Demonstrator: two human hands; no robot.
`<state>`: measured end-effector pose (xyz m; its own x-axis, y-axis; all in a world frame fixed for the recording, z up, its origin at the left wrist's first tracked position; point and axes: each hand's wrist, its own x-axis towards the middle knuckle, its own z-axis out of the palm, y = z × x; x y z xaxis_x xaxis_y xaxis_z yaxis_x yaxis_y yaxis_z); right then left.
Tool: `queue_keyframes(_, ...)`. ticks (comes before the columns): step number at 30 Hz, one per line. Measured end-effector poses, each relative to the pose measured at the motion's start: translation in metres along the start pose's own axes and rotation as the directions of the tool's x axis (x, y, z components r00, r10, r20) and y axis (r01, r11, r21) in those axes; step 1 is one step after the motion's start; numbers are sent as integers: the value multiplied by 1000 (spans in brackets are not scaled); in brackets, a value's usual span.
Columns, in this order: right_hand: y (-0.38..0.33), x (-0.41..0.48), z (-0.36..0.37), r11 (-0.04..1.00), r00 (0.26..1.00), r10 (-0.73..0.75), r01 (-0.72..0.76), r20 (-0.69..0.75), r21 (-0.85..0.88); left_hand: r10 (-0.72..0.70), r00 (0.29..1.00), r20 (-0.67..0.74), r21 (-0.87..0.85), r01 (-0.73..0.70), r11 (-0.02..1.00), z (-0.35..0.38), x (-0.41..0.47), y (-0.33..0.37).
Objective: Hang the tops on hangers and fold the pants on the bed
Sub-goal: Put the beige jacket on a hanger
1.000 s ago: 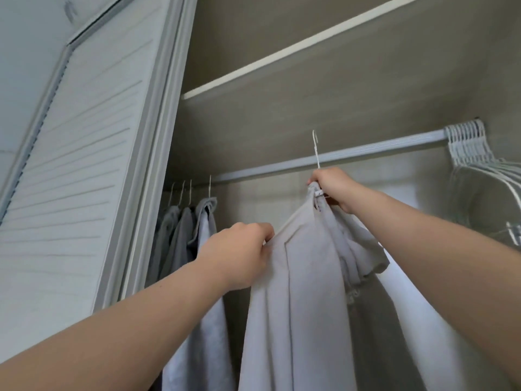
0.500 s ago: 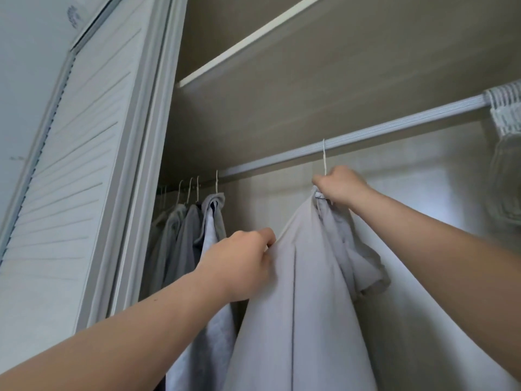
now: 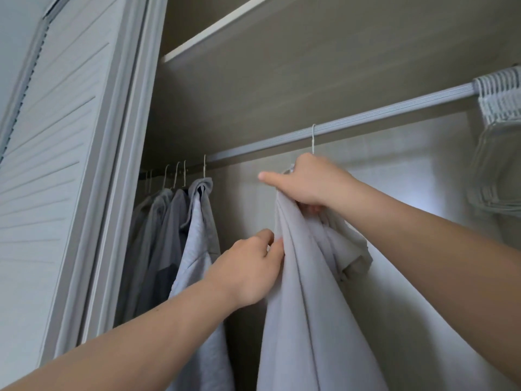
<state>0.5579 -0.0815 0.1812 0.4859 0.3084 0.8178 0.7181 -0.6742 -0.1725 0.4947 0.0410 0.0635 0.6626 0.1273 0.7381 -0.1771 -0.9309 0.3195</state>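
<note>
Two hands work on one pale grey top (image 3: 304, 320) inside a wardrobe. The right hand (image 3: 307, 183) is clamped round the bunched neck of the top just under the wire hook of its hanger (image 3: 313, 139), with the forefinger sticking out straight to the left. The hook reaches up to the rail (image 3: 366, 121) and seems to sit over it. Lower down, the left hand (image 3: 248, 273) has its grip closed on the left edge of the top, thumb and fingers pinching the cloth. The top hangs straight down from the right hand, a short sleeve crumpled on its right side.

Further left along the rail, several grey clothes (image 3: 197, 230) hang close together. At the far right, a bunch of bare white hangers (image 3: 499, 100) hangs on the rail. A slatted door (image 3: 42, 193) stands to the left, and a shelf (image 3: 282, 66) runs above the rail.
</note>
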Motion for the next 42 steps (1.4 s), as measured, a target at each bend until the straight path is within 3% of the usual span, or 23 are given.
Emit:
queue_keyframes(3,-5,3,3,990,1000,-15,12,-15,-141,-48,999,0,-87,48,995,5,-9,6)
queue_keyframes(7,1,5,13,999,1000,-25,25,-5,22,-42,997,69,40,40,998,14,-15,6)
queue_keyframes(11,4,10,27,995,995,-84,87,-51,53,-57,992,113,111,45,993,16,-9,-6)
queue_keyframes(20,-15,42,89,963,986,-100,130,-132,236,-149,988,36,307,131,943,-7,-11,-62)
queue_keyframes(34,-61,77,182,917,992,-124,110,11,384,-337,941,-30,401,320,858,-53,-38,-110)
queue_keyframes(42,-48,43,160,887,941,-334,296,50,355,-311,950,-4,562,259,785,-67,-62,-91)
